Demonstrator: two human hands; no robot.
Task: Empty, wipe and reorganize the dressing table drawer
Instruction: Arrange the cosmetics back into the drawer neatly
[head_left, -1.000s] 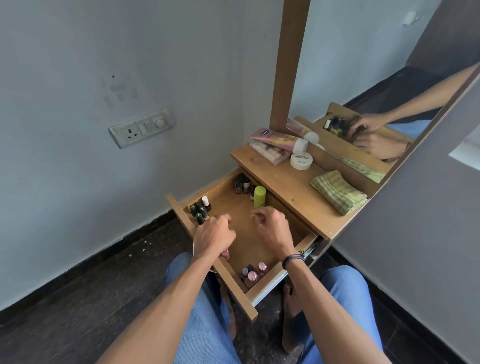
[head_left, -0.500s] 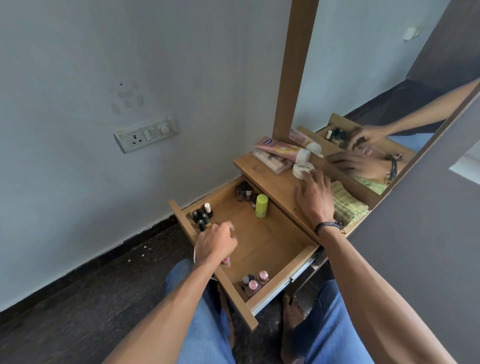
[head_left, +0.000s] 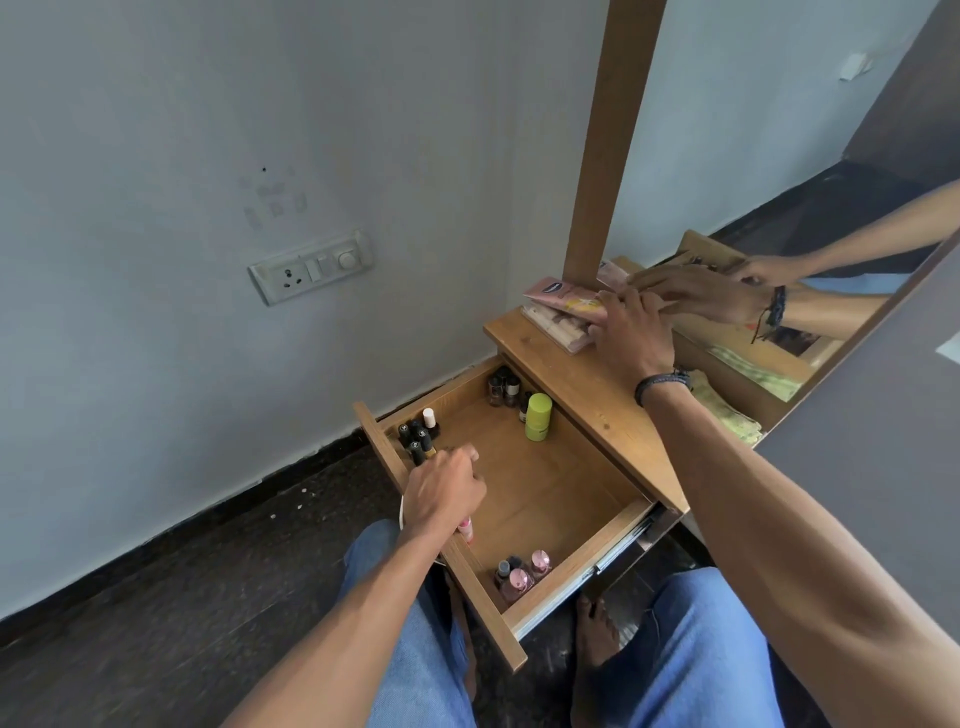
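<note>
Drawer (head_left: 550, 483), light wood: pulled open, floor mostly bare. Contents, all upright: dark-capped bottles (head_left: 415, 439) at the front panel's far end, pink-capped bottles (head_left: 519, 576) at its near end, small dark jars (head_left: 501, 388) under the tabletop (head_left: 571, 387) beside a lime-green roll-on (head_left: 537, 417). On the tabletop: pink tube (head_left: 563, 299) lying across a flat beige case (head_left: 555, 328).

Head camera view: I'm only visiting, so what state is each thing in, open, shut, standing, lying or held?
drawer, pulled open.
lime green bottle, upright in the drawer.
pink-capped bottles, upright in its near corner.
black-capped bottles, upright by the drawer front.
right hand, fingers fairly straight, resting on the tube.
pink tube, lying flat.
left hand, curled at the drawer front; grip unclear.
green checked cloth, folded, partly hidden.
</note>
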